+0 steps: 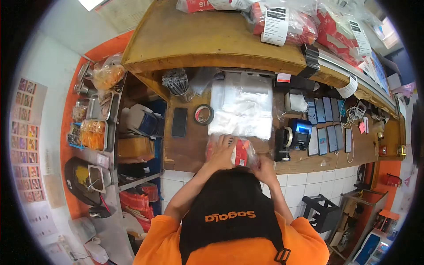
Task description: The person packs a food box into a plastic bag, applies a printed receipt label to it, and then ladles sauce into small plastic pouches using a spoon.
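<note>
A red package in a clear plastic bag point(242, 151) lies at the near edge of the wooden counter. My left hand point(221, 154) rests over it with fingers stretched out and spread. My right hand point(264, 168) is closed on the bag's loose plastic at the right side. Just beyond lies a stack of clear plastic bags point(241, 106). A dispenser holding tape point(282, 148) stands to the right, and a dark tape roll point(203, 114) lies at the left.
An overhead wooden shelf point(185, 39) carries bagged parcels point(335, 39). Several phones point(321, 140) and a dark label printer point(301, 133) are on the right. A cup of cutlery point(176, 84) stands behind. Food trays point(93, 132) line the left rack. A black stool point(321, 212) stands below.
</note>
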Demonstrator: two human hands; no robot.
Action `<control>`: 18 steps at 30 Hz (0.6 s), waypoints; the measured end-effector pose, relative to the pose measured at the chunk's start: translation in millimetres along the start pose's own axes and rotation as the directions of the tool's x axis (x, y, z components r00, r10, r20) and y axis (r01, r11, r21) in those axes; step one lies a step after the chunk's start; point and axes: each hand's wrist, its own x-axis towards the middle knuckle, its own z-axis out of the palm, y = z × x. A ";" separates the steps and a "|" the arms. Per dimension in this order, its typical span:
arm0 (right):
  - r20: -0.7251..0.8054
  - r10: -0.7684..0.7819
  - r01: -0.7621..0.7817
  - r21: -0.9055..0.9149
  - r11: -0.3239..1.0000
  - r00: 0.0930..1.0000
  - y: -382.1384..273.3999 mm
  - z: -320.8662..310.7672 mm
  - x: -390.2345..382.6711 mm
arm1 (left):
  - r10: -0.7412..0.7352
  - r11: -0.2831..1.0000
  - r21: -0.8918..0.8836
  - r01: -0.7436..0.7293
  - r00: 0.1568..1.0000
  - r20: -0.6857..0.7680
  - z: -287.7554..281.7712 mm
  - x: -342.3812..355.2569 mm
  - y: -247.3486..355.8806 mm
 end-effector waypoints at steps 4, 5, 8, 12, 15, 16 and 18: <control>0.260 -0.046 -0.055 0.368 0.928 0.964 -12.6 4.7 -24.6 | -0.025 0.993 0.112 0.028 0.999 -0.026 17.5 -1.0 6.5; 0.355 -0.021 -0.210 0.599 0.773 0.935 -22.3 4.8 -28.4 | -0.019 0.994 0.106 0.024 0.999 -0.042 20.2 3.4 12.2; 0.437 -0.012 -0.373 0.782 0.500 0.900 -54.3 -3.2 -18.7 | 0.017 0.995 0.103 -0.006 0.995 -0.102 14.9 6.3 25.4; 0.015 0.013 -0.011 -0.149 0.989 1.000 -79.4 -49.6 3.3 | 0.018 0.999 0.043 -0.015 0.998 -0.062 -7.8 -16.3 10.5; -0.167 -0.359 0.330 -0.176 0.927 0.918 -88.7 -61.5 10.4 | -0.103 0.989 -0.134 0.065 0.949 -0.299 -9.9 -43.4 -26.8; -0.176 -0.355 0.326 -0.175 0.929 0.918 -90.3 -54.7 16.9 | -0.124 0.984 -0.150 0.093 0.968 -0.217 -3.7 -46.8 -39.3; 0.329 -0.486 0.492 0.071 0.868 0.810 -93.3 -20.5 35.3 | -0.668 0.288 -0.779 0.557 0.700 0.253 14.7 -52.3 -57.1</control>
